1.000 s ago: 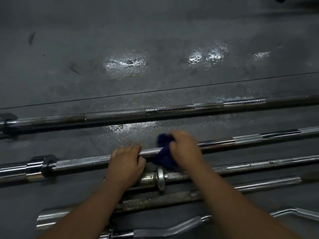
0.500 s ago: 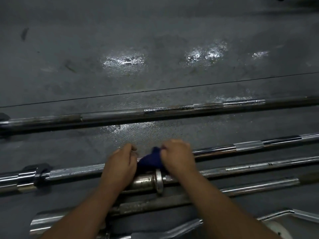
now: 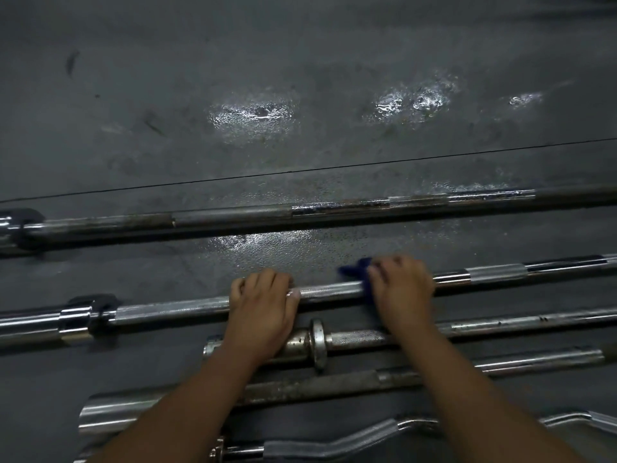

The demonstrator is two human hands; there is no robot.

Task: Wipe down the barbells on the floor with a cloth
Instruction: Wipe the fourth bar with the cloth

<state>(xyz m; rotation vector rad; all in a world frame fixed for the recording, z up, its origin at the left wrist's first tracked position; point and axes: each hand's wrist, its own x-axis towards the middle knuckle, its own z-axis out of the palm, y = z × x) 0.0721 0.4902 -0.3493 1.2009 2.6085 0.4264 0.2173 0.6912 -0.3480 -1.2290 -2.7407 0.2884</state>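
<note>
2 hands on 1 barbell (image 3: 330, 291): left hand (image 3: 263, 309) grips it, right hand (image 3: 402, 290) clutches blue cloth (image 3: 355, 267).

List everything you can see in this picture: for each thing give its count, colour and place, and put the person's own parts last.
Straight barbells: five, silver and rusty grey, lying roughly side by side across the floor.
Curled bar: one, silver, nearest the bottom edge.
Cloth: one, dark blue, wrapped on the second barbell from the top.
Floor: one, dark grey, with shiny patches.
Floor seam: one, black, above the top barbell.
Left hand: one, gripping the second barbell.
Right hand: one, holding the cloth on the same barbell.
</note>
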